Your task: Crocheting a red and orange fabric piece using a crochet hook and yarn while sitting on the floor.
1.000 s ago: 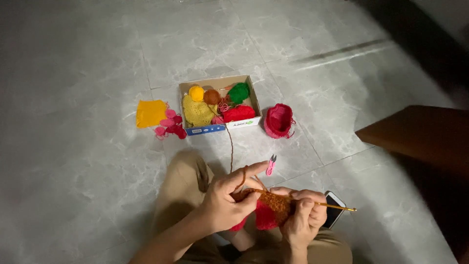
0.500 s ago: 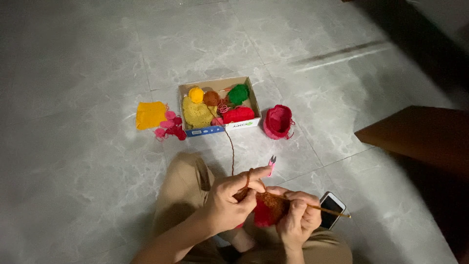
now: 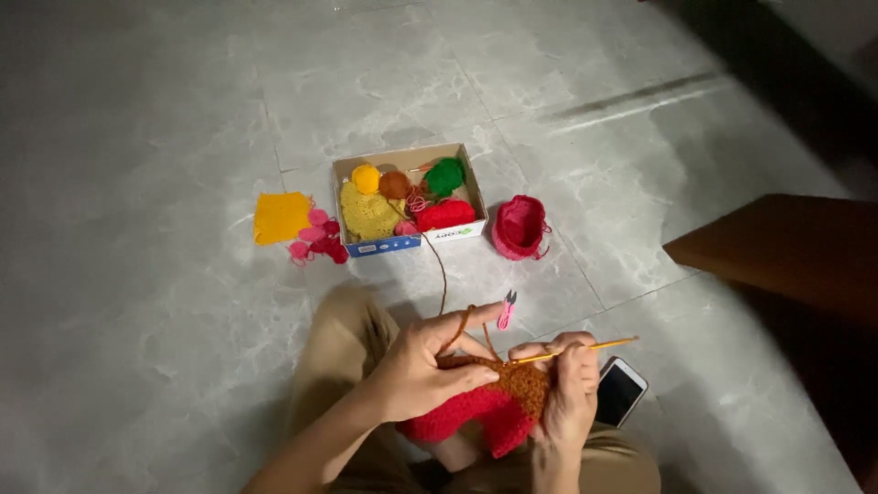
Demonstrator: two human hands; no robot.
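Left hand (image 3: 430, 370) pinching brown yarn (image 3: 442, 274) and red-brown crochet piece (image 3: 498, 402), right hand (image 3: 567, 393) closed around crochet hook (image 3: 585, 348); slack tension risking dropped loop.

Looked polished and faintly glossy, that grey marbled stone floor (image 3: 183, 137). Held in the hands: nubbly crocheted wool, orange and red, in the crochet piece (image 3: 498, 407), matt and rough. Worked with a thin, smooth golden hook (image 3: 585, 348), maybe metal. Seemed matt cardboard, the open box (image 3: 412, 242), filled with soft, fuzzy yarn balls (image 3: 416, 187). Lay flat beside it, a matt yellow knitted square (image 3: 281, 217). Shone glassy and dark, the phone (image 3: 620, 391). Appeared smooth plastic, the small pink clip (image 3: 505, 311).
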